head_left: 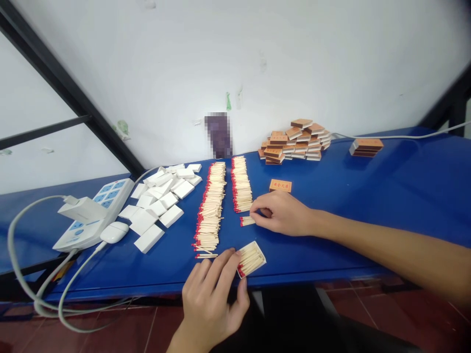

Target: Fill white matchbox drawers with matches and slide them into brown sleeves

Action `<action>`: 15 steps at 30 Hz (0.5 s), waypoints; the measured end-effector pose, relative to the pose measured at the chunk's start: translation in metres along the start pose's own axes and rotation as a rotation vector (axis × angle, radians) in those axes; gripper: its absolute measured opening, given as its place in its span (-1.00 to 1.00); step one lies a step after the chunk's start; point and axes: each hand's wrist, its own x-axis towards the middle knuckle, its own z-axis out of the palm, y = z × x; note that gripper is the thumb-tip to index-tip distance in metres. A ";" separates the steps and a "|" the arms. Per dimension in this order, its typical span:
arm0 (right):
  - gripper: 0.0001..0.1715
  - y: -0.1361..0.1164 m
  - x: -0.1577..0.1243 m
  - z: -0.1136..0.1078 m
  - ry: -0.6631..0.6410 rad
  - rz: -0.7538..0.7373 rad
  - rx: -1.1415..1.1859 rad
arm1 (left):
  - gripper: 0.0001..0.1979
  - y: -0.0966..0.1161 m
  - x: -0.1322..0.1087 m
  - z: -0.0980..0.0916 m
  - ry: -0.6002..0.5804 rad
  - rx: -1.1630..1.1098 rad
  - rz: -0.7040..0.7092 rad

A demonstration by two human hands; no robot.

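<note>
My left hand (217,291) holds a white matchbox tray (264,259) near the table's front edge, fingers and thumb at its left end. Matches (252,260) lie inside it with their red heads toward me. My right hand (281,213) is closed in a pinch at a small group of matches (247,221) at the near end of the shorter match row (242,186). Its fingers hide part of those matches. To the left runs a longer match row (211,206). Just behind my right hand lies an orange matchbox cover (280,185).
White matchbox trays (158,198) are heaped on the left, beside a power strip (99,215) with a plugged charger and a white mouse-shaped device (115,232). Orange matchboxes (294,142) are piled at the back, with a small stack (367,147) farther right. Cables hang at the left edge.
</note>
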 end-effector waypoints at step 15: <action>-0.80 -0.002 -0.003 -0.001 0.013 -0.045 -0.035 | -0.72 -0.001 -0.001 0.001 -0.004 -0.002 0.000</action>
